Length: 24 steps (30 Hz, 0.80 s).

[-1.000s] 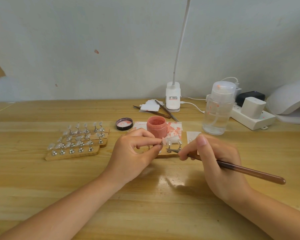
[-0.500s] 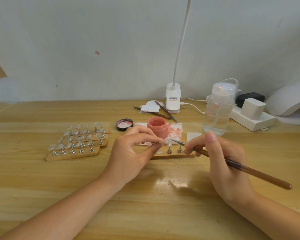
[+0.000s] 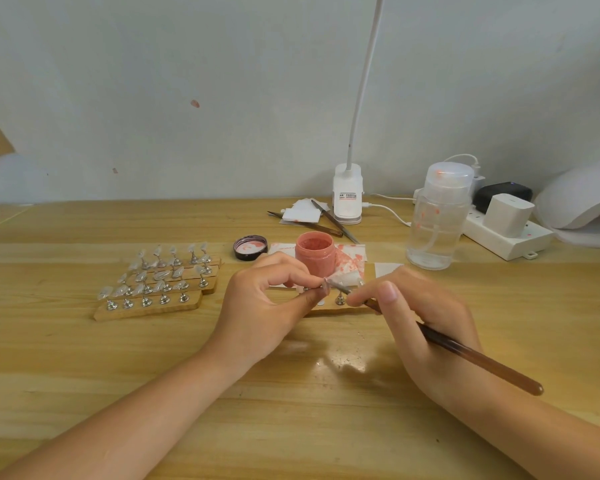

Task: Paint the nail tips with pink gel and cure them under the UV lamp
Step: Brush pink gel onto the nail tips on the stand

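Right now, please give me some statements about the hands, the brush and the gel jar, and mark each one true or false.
1. The right hand holds the brush. True.
2. The pink gel jar is closed by its lid. False: it is open; the lid lies beside it.
3. The left hand pinches a small nail tip. True.
4. The UV lamp stands at the table's left edge. False: it stands far right.

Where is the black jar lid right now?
In the head view, the round black jar lid lies on the wooden table, just left of the open pink gel jar.
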Motion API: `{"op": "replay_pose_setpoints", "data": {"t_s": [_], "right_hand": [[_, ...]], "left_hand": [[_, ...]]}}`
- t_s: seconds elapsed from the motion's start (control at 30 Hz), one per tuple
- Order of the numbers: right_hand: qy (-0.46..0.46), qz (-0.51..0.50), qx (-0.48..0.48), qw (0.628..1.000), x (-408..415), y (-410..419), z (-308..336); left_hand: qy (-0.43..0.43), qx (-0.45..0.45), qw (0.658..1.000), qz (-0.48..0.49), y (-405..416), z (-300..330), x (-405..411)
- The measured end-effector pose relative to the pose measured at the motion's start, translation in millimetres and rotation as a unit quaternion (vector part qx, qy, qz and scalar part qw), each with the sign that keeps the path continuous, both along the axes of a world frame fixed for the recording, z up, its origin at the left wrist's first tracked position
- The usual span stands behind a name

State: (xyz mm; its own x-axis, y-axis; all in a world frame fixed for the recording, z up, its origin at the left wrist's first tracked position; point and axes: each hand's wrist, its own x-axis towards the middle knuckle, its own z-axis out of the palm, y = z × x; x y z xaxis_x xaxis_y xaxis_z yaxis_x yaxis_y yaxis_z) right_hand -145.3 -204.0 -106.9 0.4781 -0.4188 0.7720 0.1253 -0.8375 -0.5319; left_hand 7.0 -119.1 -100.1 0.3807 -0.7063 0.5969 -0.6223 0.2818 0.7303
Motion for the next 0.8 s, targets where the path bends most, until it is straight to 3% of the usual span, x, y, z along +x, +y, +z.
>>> {"op": "replay_pose_setpoints", "data": {"t_s": [0.13,0.3,0.8], "right_hand": [[-0.016,0.037,0.018,0.999,-2.2,-1.1,-2.7],[-0.01,-0.002,-0.009,1.0,1.6,-0.9,-1.3],[-0.018,0.026,0.02,0.999,-1.5,-1.0,-2.7]], "left_hand": [[-0.001,0.006,1.0,0.011,-1.2,-0.8,0.7],[0.006,0.003,1.0,0.001,-0.1,0.5,-0.9],[-0.001,0.018,1.0,0.014,-1.0,-1.7,1.6]]}}
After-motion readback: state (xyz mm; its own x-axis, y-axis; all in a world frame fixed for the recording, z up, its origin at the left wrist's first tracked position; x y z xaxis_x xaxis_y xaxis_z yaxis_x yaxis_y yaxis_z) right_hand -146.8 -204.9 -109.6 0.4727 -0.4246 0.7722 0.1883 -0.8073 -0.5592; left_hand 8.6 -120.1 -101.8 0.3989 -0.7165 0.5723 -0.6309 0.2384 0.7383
